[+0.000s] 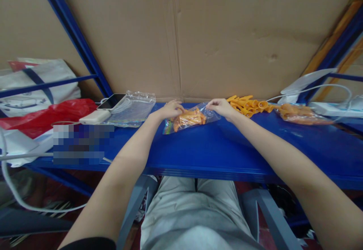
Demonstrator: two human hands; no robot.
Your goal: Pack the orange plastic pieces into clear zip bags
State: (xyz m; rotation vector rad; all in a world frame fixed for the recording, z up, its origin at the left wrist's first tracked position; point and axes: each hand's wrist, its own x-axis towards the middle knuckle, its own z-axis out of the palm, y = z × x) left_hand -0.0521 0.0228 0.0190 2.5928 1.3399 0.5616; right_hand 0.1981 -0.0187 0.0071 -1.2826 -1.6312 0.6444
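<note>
A clear plastic bag [188, 119] filled with orange plastic pieces lies on the blue table in front of me, a colourful printed label at its left end. My left hand [171, 109] is at the bag's upper left, fingers curled against it and partly hiding one another. At the bag's right end, my right hand [220, 107] pinches the loose, see-through edge between thumb and fingers. Just beyond my right wrist is a pile of loose orange plastic pieces [251, 105], some of them cone-shaped with open ends.
Another filled bag [302, 114] lies farther right. On the left are a flat stack of clear zip bags [138, 108], a phone [112, 102], a white power bank [95, 117], a red plastic bag [68, 112] and white cables. Cardboard [215, 38] stands behind the blue table [198, 152].
</note>
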